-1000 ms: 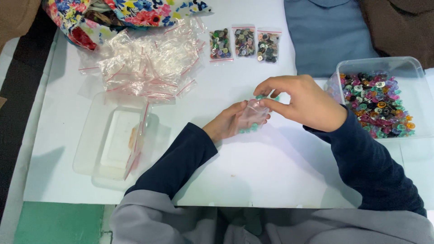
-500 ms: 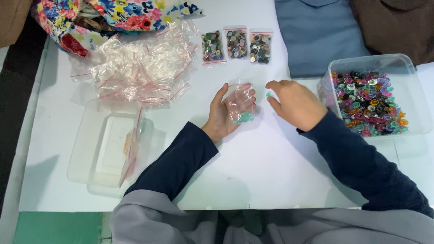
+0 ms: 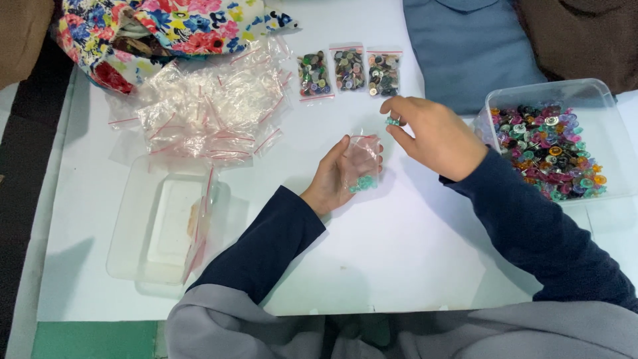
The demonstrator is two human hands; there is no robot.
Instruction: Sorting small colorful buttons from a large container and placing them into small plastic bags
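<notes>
Nearest the wearer, the left hand (image 3: 335,176) lies palm up on the white tabletop (image 3: 399,266), fingers curled around a small clear zip bag (image 3: 362,166) with a few teal buttons settled at its bottom. At about 2 o'clock from it, the right hand (image 3: 432,136) pinches teal buttons (image 3: 393,121) between thumb and fingertips, just above the bag's mouth. The step looks like filling the bag; the next move calls for holding the mouth open and dropping the buttons squarely in. At 3 o'clock sits the clear tub of mixed buttons (image 3: 551,149); at 9 o'clock an empty clear container (image 3: 143,226); farther, at 11 o'clock, a heap of empty zip bags (image 3: 206,106), and at 12 o'clock three filled bags (image 3: 349,70). Half a second earlier the right hand lay lower, beside the bag.
</notes>
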